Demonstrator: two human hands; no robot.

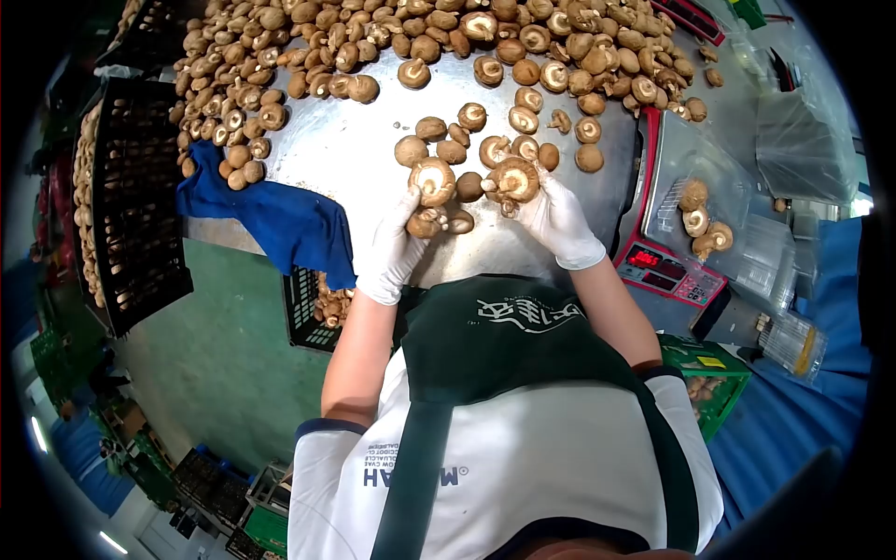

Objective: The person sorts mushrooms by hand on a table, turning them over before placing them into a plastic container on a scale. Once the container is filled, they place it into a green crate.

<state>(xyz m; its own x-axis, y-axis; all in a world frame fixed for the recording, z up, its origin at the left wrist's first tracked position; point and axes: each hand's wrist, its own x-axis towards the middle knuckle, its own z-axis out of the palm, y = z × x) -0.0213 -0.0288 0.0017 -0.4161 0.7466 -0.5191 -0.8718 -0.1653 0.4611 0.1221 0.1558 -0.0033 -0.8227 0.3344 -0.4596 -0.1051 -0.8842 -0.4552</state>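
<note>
My left hand (397,245), in a white glove, is closed around shiitake mushrooms. One mushroom (433,181) shows its pale gills and stem at my fingertips, and another (426,222) sits lower against the fingers. My right hand (560,219), also gloved, is closed on a shiitake mushroom (515,179) turned gill side up, with stems hanging below it. Between the hands lies a brown-capped mushroom (469,187) on the metal table (373,140). Several loose mushrooms lie just beyond my fingertips, among them a round cap (411,150).
A big mushroom pile (420,23) covers the table's far side. At right, a red scale (667,271) carries a clear tray with three mushrooms (696,221); clear plastic trays (767,261) lie beside it. A blue cloth (271,210) and black crate (140,201) are at left.
</note>
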